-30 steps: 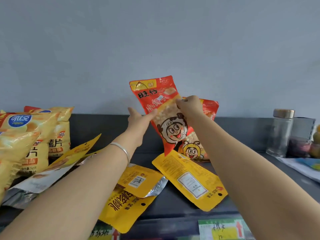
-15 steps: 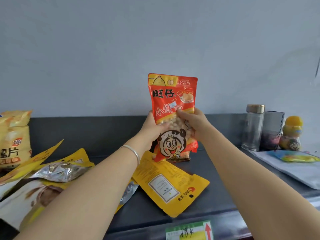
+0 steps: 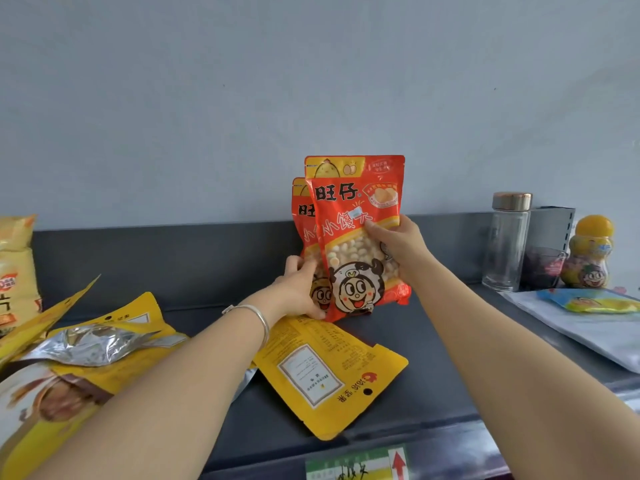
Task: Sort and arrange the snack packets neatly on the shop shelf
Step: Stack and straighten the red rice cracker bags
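the right hand (image 3: 398, 244) grips the front red snack packet (image 3: 353, 233) by its right edge, thumb laid across the printed face and the other fingers tucked behind it, holding the packet upright with its bottom edge down at the dark grey shelf (image 3: 433, 358). just behind this packet and shifted toward the left hand (image 3: 298, 289) stands a second red snack packet (image 3: 302, 216) of the same design, also upright, close to the shelf's raised back lip; most of it is covered by the front one. the left hand is curled round the lower left edge of that rear packet, thumb on its face and fingertips near its base, and a silver bracelet (image 3: 256, 317) sits on the wrist. directly below the left hand a yellow snack packet (image 3: 329, 372) lies flat, back label up, one corner reaching the shelf's front edge. further out beyond the left forearm is a loose heap of yellow and foil packets (image 3: 86, 341), with a yellow chips bag (image 3: 15, 271) standing past it. out beyond the right hand are a clear glass bottle (image 3: 507, 240) with a metal cap and a yellow-capped jar (image 3: 588, 254), well apart from the red packets.
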`<state>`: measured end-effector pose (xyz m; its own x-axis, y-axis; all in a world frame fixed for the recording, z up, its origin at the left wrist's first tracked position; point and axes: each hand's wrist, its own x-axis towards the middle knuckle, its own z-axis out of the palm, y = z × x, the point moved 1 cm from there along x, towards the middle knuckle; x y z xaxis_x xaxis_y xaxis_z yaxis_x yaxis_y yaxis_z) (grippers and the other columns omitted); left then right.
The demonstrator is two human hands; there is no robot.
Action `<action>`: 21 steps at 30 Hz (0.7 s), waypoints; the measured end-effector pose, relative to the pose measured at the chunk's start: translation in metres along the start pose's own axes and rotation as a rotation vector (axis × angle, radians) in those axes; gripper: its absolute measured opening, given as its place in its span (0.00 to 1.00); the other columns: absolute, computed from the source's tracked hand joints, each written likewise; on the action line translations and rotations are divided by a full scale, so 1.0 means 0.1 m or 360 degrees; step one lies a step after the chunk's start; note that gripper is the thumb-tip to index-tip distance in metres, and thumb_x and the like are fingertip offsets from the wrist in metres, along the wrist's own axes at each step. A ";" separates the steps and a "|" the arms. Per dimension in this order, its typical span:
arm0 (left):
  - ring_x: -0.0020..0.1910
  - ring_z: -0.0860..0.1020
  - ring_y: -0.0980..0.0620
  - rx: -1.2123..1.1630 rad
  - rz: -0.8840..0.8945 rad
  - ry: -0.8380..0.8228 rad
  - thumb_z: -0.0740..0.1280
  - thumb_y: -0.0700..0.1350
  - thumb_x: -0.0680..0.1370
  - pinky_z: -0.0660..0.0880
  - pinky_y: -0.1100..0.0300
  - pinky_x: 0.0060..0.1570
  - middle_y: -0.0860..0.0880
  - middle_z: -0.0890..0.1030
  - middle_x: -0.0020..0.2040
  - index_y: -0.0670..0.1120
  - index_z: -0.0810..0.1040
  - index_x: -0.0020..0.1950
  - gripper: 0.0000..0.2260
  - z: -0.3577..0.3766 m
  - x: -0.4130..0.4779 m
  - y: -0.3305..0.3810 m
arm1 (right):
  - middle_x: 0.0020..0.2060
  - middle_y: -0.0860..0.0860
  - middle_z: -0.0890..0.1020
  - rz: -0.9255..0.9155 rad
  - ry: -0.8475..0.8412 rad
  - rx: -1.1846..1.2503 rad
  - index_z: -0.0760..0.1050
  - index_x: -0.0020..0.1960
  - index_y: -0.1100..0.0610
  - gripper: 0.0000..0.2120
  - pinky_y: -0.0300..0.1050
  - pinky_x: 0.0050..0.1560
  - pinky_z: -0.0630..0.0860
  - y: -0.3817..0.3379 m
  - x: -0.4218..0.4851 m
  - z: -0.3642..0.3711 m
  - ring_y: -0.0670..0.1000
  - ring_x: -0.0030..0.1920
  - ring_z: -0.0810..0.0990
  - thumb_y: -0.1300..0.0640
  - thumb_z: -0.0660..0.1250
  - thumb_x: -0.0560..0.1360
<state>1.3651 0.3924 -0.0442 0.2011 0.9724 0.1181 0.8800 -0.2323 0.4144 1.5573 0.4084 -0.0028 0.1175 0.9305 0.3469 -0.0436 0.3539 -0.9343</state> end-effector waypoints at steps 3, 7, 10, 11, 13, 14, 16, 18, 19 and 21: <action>0.66 0.67 0.42 0.0037 -0.0111 -0.0003 0.76 0.49 0.68 0.67 0.49 0.66 0.47 0.53 0.69 0.55 0.52 0.74 0.43 0.02 -0.04 -0.06 | 0.49 0.53 0.84 0.0030 0.0051 -0.0045 0.75 0.54 0.56 0.13 0.51 0.52 0.80 0.03 -0.03 -0.12 0.54 0.48 0.84 0.56 0.74 0.72; 0.63 0.71 0.40 0.0169 -0.0328 -0.0086 0.75 0.48 0.69 0.69 0.45 0.64 0.43 0.63 0.68 0.57 0.54 0.72 0.40 -0.06 -0.10 -0.21 | 0.49 0.54 0.84 0.0131 0.0057 -0.0060 0.75 0.51 0.54 0.10 0.51 0.51 0.80 0.10 -0.12 -0.21 0.54 0.48 0.84 0.55 0.73 0.73; 0.66 0.68 0.39 0.0324 -0.0512 -0.0010 0.73 0.49 0.71 0.67 0.45 0.64 0.41 0.63 0.71 0.58 0.50 0.75 0.41 -0.13 -0.17 -0.33 | 0.50 0.56 0.84 0.0183 0.0016 0.0018 0.75 0.51 0.55 0.10 0.54 0.53 0.80 0.18 -0.19 -0.08 0.55 0.49 0.84 0.56 0.73 0.72; 0.66 0.67 0.39 0.0394 -0.0555 0.0043 0.72 0.48 0.73 0.67 0.46 0.64 0.42 0.62 0.71 0.58 0.50 0.75 0.39 -0.16 -0.20 -0.37 | 0.50 0.56 0.84 0.0177 0.0004 0.0048 0.75 0.53 0.56 0.12 0.54 0.54 0.80 0.21 -0.21 -0.01 0.55 0.49 0.84 0.57 0.74 0.72; 0.66 0.66 0.39 0.0508 -0.0607 0.0164 0.68 0.46 0.75 0.65 0.47 0.61 0.42 0.62 0.69 0.57 0.53 0.75 0.33 -0.22 -0.27 -0.41 | 0.51 0.55 0.84 0.0167 -0.0018 0.0085 0.73 0.59 0.59 0.20 0.57 0.55 0.79 0.24 -0.22 0.12 0.55 0.50 0.84 0.56 0.75 0.71; 0.66 0.66 0.39 0.0524 -0.0624 0.0199 0.66 0.45 0.76 0.65 0.47 0.61 0.42 0.63 0.68 0.56 0.54 0.75 0.31 -0.25 -0.29 -0.42 | 0.52 0.55 0.83 0.0165 -0.0025 0.0076 0.72 0.60 0.58 0.23 0.57 0.56 0.79 0.25 -0.22 0.17 0.55 0.51 0.84 0.55 0.76 0.69; 0.67 0.64 0.39 0.0487 -0.0647 0.0221 0.64 0.49 0.77 0.63 0.46 0.62 0.42 0.63 0.69 0.56 0.57 0.74 0.28 -0.28 -0.31 -0.43 | 0.52 0.53 0.83 0.0172 -0.0024 0.0013 0.72 0.61 0.56 0.29 0.58 0.56 0.78 0.28 -0.18 0.24 0.55 0.52 0.83 0.50 0.78 0.65; 0.69 0.63 0.40 0.0371 -0.0585 0.0260 0.63 0.53 0.78 0.63 0.46 0.64 0.43 0.63 0.70 0.54 0.59 0.74 0.26 -0.29 -0.27 -0.39 | 0.52 0.51 0.83 0.0193 -0.0020 -0.0044 0.72 0.61 0.54 0.34 0.59 0.57 0.78 0.30 -0.11 0.25 0.54 0.52 0.83 0.43 0.77 0.59; 0.69 0.63 0.40 0.0248 -0.0503 0.0279 0.63 0.54 0.78 0.63 0.45 0.66 0.43 0.63 0.72 0.53 0.59 0.75 0.27 -0.28 -0.24 -0.34 | 0.53 0.51 0.83 0.0209 -0.0008 -0.0061 0.72 0.61 0.54 0.34 0.59 0.58 0.77 0.28 -0.12 0.26 0.54 0.53 0.82 0.41 0.76 0.61; 0.71 0.63 0.41 -0.0138 -0.0314 0.0270 0.64 0.53 0.78 0.64 0.46 0.68 0.43 0.62 0.74 0.50 0.56 0.76 0.29 -0.24 -0.19 -0.18 | 0.56 0.50 0.79 0.0263 0.0053 -0.0068 0.68 0.65 0.55 0.28 0.57 0.60 0.75 0.22 -0.17 0.25 0.54 0.56 0.79 0.40 0.68 0.72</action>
<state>1.3349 0.3775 -0.0321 -0.0521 0.9834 0.1737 0.8534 -0.0465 0.5191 1.5296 0.4029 -0.0271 0.1450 0.9717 0.1863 -0.0229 0.1916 -0.9812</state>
